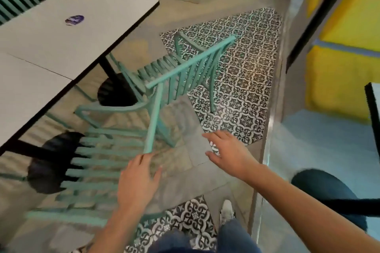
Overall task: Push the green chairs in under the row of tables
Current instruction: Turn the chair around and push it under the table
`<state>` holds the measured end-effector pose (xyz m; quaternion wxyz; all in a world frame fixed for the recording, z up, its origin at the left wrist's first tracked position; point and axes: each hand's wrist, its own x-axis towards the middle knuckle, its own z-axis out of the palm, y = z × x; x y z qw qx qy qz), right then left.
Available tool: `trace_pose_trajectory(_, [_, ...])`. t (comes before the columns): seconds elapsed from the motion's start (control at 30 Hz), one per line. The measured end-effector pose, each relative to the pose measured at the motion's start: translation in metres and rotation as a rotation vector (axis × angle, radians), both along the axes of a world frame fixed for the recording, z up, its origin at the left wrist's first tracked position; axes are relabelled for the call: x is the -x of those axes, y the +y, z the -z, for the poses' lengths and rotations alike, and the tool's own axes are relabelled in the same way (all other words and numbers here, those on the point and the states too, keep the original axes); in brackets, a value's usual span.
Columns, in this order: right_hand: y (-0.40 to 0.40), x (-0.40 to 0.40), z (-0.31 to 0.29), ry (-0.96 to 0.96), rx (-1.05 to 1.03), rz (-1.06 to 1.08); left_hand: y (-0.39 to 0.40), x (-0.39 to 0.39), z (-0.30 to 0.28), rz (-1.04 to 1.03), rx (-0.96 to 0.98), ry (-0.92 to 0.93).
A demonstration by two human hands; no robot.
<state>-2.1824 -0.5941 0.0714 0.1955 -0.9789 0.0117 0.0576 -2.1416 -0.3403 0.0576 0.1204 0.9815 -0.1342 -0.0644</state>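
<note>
The step in hand is the near green chair (107, 162), the one right under the left hand (137, 178). That hand lies flat and wide, fingers straight, with its fingertips touching the near end of the chair's top rail (153, 117); it curls round nothing. The right hand (228, 152) hovers apart from the chair, out to the side over the floor (185, 170), fingers spread and loose, holding nothing.

The near chair stands ahead and to the left of the left hand, its slatted seat partly beneath the edge of the table (30, 92), beside the black round table base (49, 162). Its back, though, still sticks well out, and the rail runs at a slant away from the table edge, so the chair looks skewed rather than square.

A second green chair (178, 72) stands farther ahead of both hands, turned at an angle, with its seat out in the open on the patterned tiles (242, 72), near the next table (78, 26) but not under it.

My judgement: the task is at an early stage. The next move calls for a firm hold on the rail, probably with both hands, then a push toward the table while swinging the back round so it goes in straight and clears the base. The blur makes finer contact hard to tell.
</note>
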Motion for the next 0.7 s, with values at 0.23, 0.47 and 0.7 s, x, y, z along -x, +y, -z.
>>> trace_pose_trajectory(0.23, [-0.052,-0.084,-0.003,-0.053,0.009,-0.293,-0.047,-0.004,0.007,-0.247,-0.059,0.07])
trace_pose_trajectory(0.47, [-0.033,-0.166,0.019,-0.026,-0.02,-0.579,-0.062,-0.028,0.026,-0.464,0.018,0.099])
trace_pose_trajectory(0.7, [-0.006,-0.231,0.031,-0.037,0.003,-0.792,-0.057,-0.066,0.028,-0.586,0.08,0.14])
